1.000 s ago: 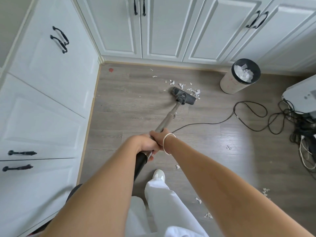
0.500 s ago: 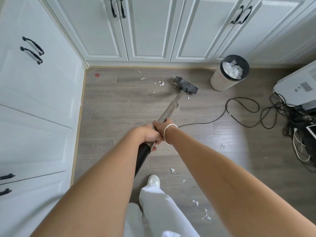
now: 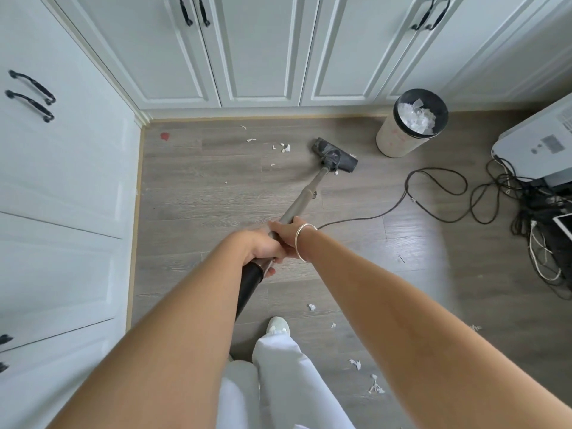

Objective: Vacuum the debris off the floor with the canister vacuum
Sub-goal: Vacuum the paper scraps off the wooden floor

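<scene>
Both hands hold the vacuum wand (image 3: 301, 201), a grey metal tube that turns into a black hose below my grip. My left hand (image 3: 263, 247) grips the tube just above the black hose. My right hand (image 3: 286, 232), with a silver bangle on its wrist, grips the tube a little further up. The dark floor head (image 3: 335, 156) lies flat on the grey wood floor near the back cabinets. White paper scraps (image 3: 284, 147) lie just left of the head. More scraps (image 3: 356, 364) lie near my feet at the lower right.
White cabinets (image 3: 260, 51) line the back wall and the left side. A round bin (image 3: 410, 125) full of white paper stands right of the head. A black power cord (image 3: 433, 193) loops across the floor toward a tangle of cables and a white appliance (image 3: 538, 150) at the right.
The floor head has slid away from me toward the back cabinets over the cluster of scraps, which no longer shows. My hands keep their grip on the wand.
</scene>
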Demonstrator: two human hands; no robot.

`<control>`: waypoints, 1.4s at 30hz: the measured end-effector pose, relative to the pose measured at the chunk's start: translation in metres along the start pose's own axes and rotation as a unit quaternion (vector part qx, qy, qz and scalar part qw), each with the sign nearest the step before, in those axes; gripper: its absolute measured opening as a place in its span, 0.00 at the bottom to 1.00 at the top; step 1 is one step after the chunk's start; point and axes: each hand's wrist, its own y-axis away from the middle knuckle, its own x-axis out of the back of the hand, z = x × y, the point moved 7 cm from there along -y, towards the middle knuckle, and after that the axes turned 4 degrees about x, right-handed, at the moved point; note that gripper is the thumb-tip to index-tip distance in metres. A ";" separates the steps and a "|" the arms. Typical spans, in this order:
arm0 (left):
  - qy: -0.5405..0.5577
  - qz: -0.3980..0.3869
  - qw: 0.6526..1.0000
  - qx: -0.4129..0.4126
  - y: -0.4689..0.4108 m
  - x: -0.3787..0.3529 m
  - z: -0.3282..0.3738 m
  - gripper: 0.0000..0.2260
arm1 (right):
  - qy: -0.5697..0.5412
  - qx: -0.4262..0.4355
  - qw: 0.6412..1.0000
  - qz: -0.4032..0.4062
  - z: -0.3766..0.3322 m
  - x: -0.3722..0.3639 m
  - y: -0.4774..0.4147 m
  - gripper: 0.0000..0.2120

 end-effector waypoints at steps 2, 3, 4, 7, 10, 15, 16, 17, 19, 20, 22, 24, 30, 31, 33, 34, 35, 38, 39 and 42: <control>0.006 0.013 1.000 -0.004 0.002 0.009 -0.013 0.06 | 0.001 0.006 1.000 -0.005 -0.011 -0.013 0.028 0.44; 0.010 0.025 1.000 -0.007 0.003 0.015 -0.021 0.07 | 0.001 0.012 1.000 -0.006 -0.021 -0.019 0.051 0.41; 0.015 0.038 0.999 -0.010 0.005 0.021 -0.029 0.06 | -0.004 0.015 1.000 -0.013 -0.028 -0.025 0.067 0.38; 0.019 0.075 0.997 -0.013 0.011 0.042 -0.055 0.06 | -0.005 0.019 0.999 -0.027 -0.036 -0.046 0.091 0.30; 0.034 0.088 0.995 -0.010 0.018 0.062 -0.077 0.07 | -0.009 0.026 0.999 -0.040 -0.044 -0.071 0.101 0.26; 0.080 0.089 0.993 -0.008 0.037 0.094 -0.098 0.05 | 0.010 0.050 0.997 -0.054 -0.070 -0.111 0.117 0.26; 0.086 0.088 0.992 -0.009 0.037 0.099 -0.099 0.05 | 0.020 0.053 0.997 -0.053 -0.075 -0.116 0.117 0.26; 0.093 0.088 0.992 -0.010 0.036 0.105 -0.101 0.05 | 0.034 0.055 0.996 -0.054 -0.081 -0.122 0.117 0.27; 0.098 0.085 0.992 -0.004 0.032 0.113 -0.104 0.04 | 0.084 0.063 0.993 -0.061 -0.091 -0.130 0.113 0.28; 0.092 0.084 0.992 0.004 0.030 0.117 -0.106 0.04 | 0.117 0.065 0.989 -0.067 -0.095 -0.134 0.111 0.28; 0.072 0.074 0.994 0.026 0.029 0.121 -0.111 0.04 | 0.163 0.066 0.982 -0.074 -0.099 -0.138 0.107 0.24; 0.058 0.053 0.996 0.048 0.030 0.124 -0.119 0.04 | 0.168 0.045 0.980 -0.093 -0.098 -0.147 0.109 0.17; 0.059 0.054 0.995 0.060 0.045 0.147 -0.142 0.05 | 0.168 0.020 0.982 -0.086 -0.103 -0.179 0.125 0.12; 0.070 0.062 0.995 0.046 0.049 0.151 -0.144 0.04 | 0.170 0.034 0.982 -0.073 -0.105 -0.182 0.127 0.14; 0.090 0.074 0.993 0.025 0.055 0.155 -0.149 0.03 | 0.151 0.046 0.986 -0.061 -0.104 -0.190 0.130 0.20; 0.103 0.077 0.992 0.019 0.057 0.156 -0.153 0.04 | 0.145 0.050 0.986 -0.058 -0.102 -0.195 0.130 0.22; 0.115 0.080 0.990 0.016 0.058 0.156 -0.157 0.06 | 0.147 0.052 0.986 -0.057 -0.101 -0.199 0.131 0.24; 0.129 0.088 0.988 0.001 0.056 0.161 -0.162 0.11 | 0.152 0.070 0.984 -0.056 -0.107 -0.205 0.131 0.25; 0.129 0.091 0.987 -0.004 0.056 0.162 -0.162 0.13 | 0.158 0.073 0.983 -0.055 -0.110 -0.206 0.132 0.24; 0.138 0.094 0.986 -0.017 0.056 0.167 -0.149 0.15 | 0.186 0.089 0.977 -0.053 -0.128 -0.203 0.128 0.24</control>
